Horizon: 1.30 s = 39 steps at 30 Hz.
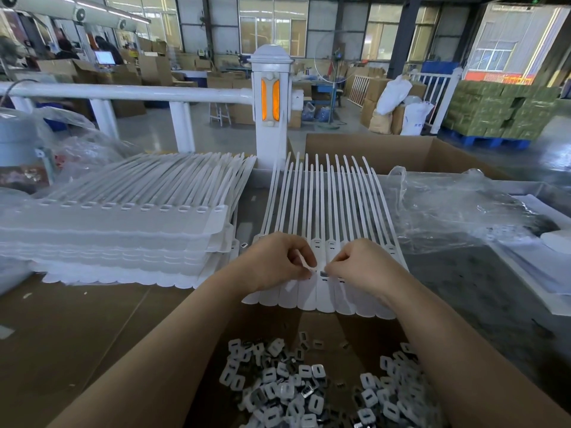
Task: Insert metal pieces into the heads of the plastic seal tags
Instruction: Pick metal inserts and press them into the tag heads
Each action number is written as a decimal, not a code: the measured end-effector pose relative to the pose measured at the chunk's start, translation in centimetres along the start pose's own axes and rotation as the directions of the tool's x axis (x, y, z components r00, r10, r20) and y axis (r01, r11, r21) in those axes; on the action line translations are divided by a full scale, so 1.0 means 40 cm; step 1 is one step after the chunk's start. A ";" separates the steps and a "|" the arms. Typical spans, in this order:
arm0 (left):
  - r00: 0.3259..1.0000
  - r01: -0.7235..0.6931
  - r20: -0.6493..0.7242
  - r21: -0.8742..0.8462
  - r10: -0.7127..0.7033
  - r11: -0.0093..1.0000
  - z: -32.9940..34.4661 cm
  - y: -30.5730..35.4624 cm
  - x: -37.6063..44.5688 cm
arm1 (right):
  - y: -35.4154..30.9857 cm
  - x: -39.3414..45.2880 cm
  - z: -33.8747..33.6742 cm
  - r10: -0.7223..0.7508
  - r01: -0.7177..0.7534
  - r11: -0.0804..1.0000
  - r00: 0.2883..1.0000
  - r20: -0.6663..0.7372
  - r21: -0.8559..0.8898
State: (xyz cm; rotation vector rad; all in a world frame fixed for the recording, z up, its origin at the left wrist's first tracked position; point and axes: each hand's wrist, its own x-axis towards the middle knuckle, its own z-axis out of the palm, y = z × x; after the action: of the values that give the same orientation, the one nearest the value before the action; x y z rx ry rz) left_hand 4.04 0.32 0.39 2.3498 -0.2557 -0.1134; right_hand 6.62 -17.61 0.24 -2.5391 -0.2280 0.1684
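Metal pieces (309, 387), hands — curled, pinching — on seal tags (324, 291)

A flat row of joined white plastic seal tags (321, 223) lies at centre, thin tails fanning toward twelve o'clock, broad heads toward six. Small silver slotted metal pieces (309, 390) — a loose heap — lie at six o'clock.

Both hands (321, 267) pinching at seal tags (321, 291)
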 end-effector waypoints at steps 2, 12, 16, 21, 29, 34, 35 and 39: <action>1.000 -0.030 0.001 0.029 0.030 0.999 -0.001 -0.001 0.000 | 0.004 -0.001 -0.004 0.012 -0.012 0.999 1.000 0.010 0.044; 0.997 -0.005 -0.078 -0.077 -0.002 0.997 -0.002 -0.021 0.004 | -0.062 -0.064 -0.050 -0.441 0.402 0.896 0.765 0.470 0.186; 0.996 0.008 -0.087 -0.093 -0.016 0.996 0.000 -0.020 0.003 | -0.106 -0.088 -0.026 -0.514 0.506 0.838 0.603 0.610 0.206; 0.997 0.019 -0.077 -0.088 -0.026 0.996 0.000 -0.016 0.005 | -0.123 -0.096 0.013 -0.510 0.552 0.821 0.596 0.620 0.145; 0.998 0.011 -0.066 -0.075 -0.016 0.997 -0.003 -0.015 0.006 | -0.120 -0.093 0.004 -0.519 0.536 0.829 0.634 0.573 0.158; 0.997 -0.023 -0.082 -0.121 0.013 0.992 -0.002 -0.021 0.008 | -0.086 -0.065 -0.037 -0.394 0.335 0.896 0.903 0.173 0.292; 0.995 -0.029 -0.094 -0.134 0.016 0.991 -0.001 -0.020 0.009 | -0.076 -0.057 -0.042 -0.324 0.281 0.901 0.942 0.081 0.331; 0.990 -0.048 -0.138 -0.212 0.019 0.976 0.002 -0.016 0.012 | -0.042 -0.033 -0.046 -0.077 0.101 0.860 0.995 -0.069 0.501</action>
State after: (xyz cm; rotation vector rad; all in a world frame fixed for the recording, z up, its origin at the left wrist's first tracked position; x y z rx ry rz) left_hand 4.58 0.59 -0.12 2.1266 -0.2057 0.0337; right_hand 5.41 -17.48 2.78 -2.0020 -0.2463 0.1135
